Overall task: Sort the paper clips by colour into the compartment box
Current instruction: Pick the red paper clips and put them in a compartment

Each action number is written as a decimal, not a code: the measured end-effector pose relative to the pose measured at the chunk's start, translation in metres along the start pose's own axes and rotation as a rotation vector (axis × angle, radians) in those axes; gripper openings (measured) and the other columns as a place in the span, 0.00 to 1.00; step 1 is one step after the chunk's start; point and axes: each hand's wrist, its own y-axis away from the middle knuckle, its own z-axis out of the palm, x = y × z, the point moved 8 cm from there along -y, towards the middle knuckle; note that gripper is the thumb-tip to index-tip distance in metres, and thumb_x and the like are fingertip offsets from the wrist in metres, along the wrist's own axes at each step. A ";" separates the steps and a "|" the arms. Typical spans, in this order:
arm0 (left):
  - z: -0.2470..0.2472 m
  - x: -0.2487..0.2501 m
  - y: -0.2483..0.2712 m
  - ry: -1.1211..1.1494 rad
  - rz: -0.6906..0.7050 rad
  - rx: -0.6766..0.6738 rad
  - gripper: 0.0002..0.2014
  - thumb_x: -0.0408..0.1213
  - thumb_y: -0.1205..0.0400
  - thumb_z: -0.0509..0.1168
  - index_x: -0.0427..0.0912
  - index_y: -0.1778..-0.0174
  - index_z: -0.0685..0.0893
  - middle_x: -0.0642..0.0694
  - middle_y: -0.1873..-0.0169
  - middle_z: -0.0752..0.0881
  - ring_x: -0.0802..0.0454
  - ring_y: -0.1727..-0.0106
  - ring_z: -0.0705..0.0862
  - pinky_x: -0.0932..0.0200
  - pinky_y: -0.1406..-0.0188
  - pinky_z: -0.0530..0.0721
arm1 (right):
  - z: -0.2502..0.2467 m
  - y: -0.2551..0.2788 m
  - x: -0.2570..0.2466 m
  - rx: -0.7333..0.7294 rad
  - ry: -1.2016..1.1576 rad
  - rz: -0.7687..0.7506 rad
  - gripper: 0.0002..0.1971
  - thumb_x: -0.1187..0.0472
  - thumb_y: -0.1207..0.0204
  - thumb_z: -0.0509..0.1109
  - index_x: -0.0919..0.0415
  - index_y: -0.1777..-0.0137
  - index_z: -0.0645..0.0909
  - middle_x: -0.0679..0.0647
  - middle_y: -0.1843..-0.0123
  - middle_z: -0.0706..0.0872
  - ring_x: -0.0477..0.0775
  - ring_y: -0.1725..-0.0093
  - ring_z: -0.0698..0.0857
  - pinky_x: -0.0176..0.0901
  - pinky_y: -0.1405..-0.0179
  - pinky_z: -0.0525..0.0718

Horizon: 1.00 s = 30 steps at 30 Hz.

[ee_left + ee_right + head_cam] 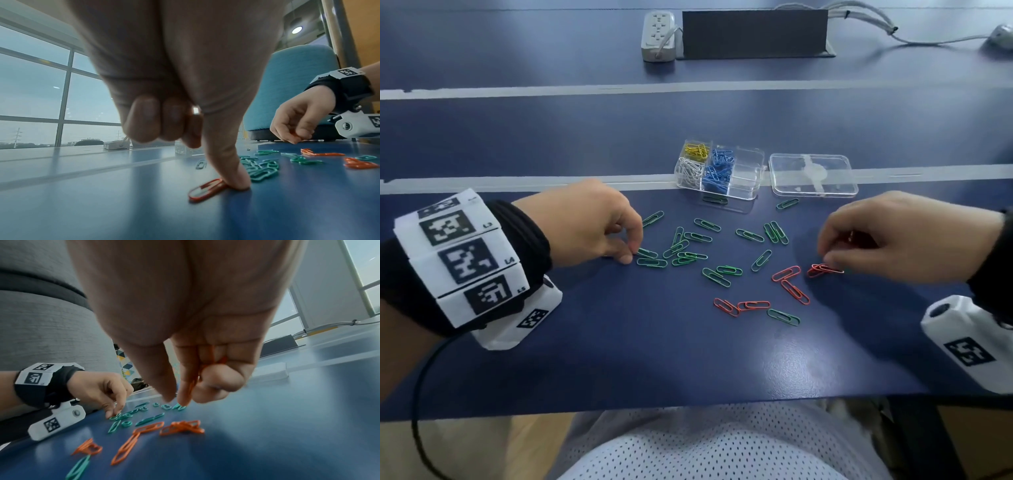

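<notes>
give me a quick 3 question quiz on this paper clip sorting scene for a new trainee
1. True or false: the lid sits closed on the compartment box.
2. Which colour of clips does the right hand hold? A green, B red, C yellow.
3. Fill in: two compartments of the box hold ____ clips.

Key
1. False: the lid lies on the table beside the box.
2. B: the right wrist view shows red clips pinched in its fingers.
3. Blue: the blue clips fill the two middle compartments.
</notes>
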 end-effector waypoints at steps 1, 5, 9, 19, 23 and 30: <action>0.000 0.000 0.000 -0.008 0.003 -0.003 0.14 0.43 0.29 0.75 0.63 0.73 0.78 0.52 0.72 0.79 0.60 0.68 0.75 0.54 0.62 0.79 | 0.004 0.000 -0.003 -0.013 0.026 -0.019 0.04 0.48 0.32 0.72 0.43 0.59 0.82 0.43 0.64 0.85 0.41 0.62 0.80 0.22 0.61 0.73; -0.001 -0.005 0.003 -0.013 -0.016 0.006 0.10 0.45 0.29 0.75 0.59 0.70 0.79 0.51 0.76 0.76 0.57 0.71 0.74 0.58 0.66 0.75 | 0.019 -0.004 -0.006 -0.064 0.095 -0.049 0.08 0.49 0.33 0.76 0.46 0.55 0.83 0.43 0.59 0.85 0.37 0.63 0.77 0.24 0.61 0.71; -0.007 -0.016 0.006 -0.015 -0.074 0.048 0.10 0.47 0.33 0.77 0.58 0.65 0.81 0.52 0.79 0.71 0.57 0.74 0.71 0.63 0.72 0.67 | 0.018 -0.005 -0.005 -0.056 0.101 -0.049 0.05 0.50 0.31 0.75 0.45 0.56 0.84 0.43 0.60 0.86 0.35 0.63 0.77 0.23 0.62 0.71; 0.002 -0.025 0.016 -0.037 -0.148 -0.031 0.10 0.45 0.28 0.70 0.51 0.73 0.78 0.58 0.81 0.78 0.59 0.73 0.74 0.68 0.75 0.68 | -0.005 -0.028 -0.013 0.013 0.101 0.027 0.08 0.60 0.27 0.67 0.48 0.54 0.85 0.41 0.67 0.83 0.43 0.64 0.80 0.32 0.58 0.71; -0.004 -0.020 0.015 0.023 -0.171 0.040 0.12 0.40 0.27 0.66 0.46 0.73 0.71 0.52 0.79 0.79 0.55 0.76 0.71 0.68 0.77 0.67 | -0.041 -0.062 -0.015 0.150 -0.093 0.071 0.11 0.64 0.28 0.66 0.48 0.54 0.86 0.46 0.70 0.88 0.27 0.78 0.80 0.24 0.67 0.75; -0.021 0.013 -0.009 0.128 -0.073 0.113 0.07 0.37 0.27 0.66 0.50 0.67 0.74 0.54 0.73 0.80 0.62 0.74 0.75 0.70 0.68 0.72 | -0.056 -0.106 -0.025 0.212 -0.256 0.203 0.09 0.65 0.28 0.68 0.54 0.54 0.88 0.50 0.67 0.89 0.46 0.69 0.86 0.39 0.49 0.86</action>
